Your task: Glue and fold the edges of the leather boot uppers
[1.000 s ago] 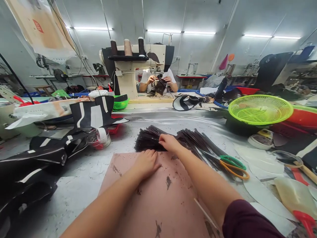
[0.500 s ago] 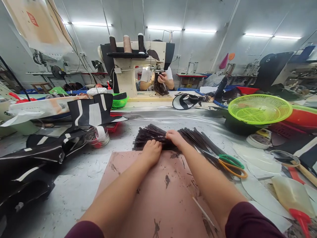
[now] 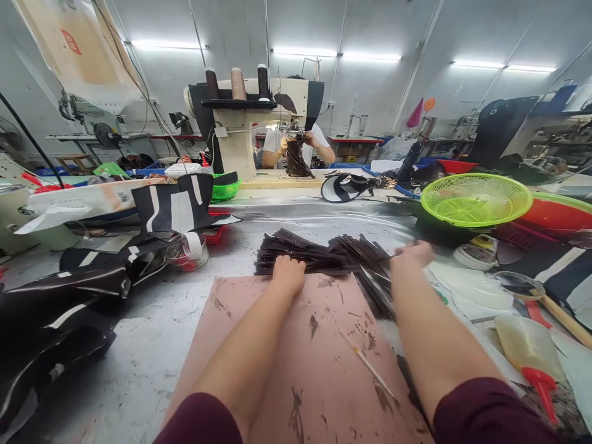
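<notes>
A bundle of dark strips (image 3: 305,250) lies behind the pink board (image 3: 282,345). At its front edge rests my left hand (image 3: 289,272), fingers curled down on the strips. My right hand (image 3: 414,253), blurred by motion, is raised to the right of a second group of dark strips (image 3: 363,253); whether it holds anything is unclear. Below it, my right forearm hides most of the scissors, with silver blades (image 3: 375,280) over the strips. A thin white stick (image 3: 374,370) lies on the board.
Black pieces with white strips (image 3: 171,206) and a clear container (image 3: 189,251) are at left. A green basket (image 3: 476,200), a glue bottle (image 3: 530,345) and a magnifier (image 3: 520,285) stand or lie at right. A person (image 3: 314,145) sits behind a sewing machine (image 3: 235,139).
My right hand has left the bundle and moved right, over the scissors' side. My left hand stays at the bundle's front. The person's hands at the machine have shifted.
</notes>
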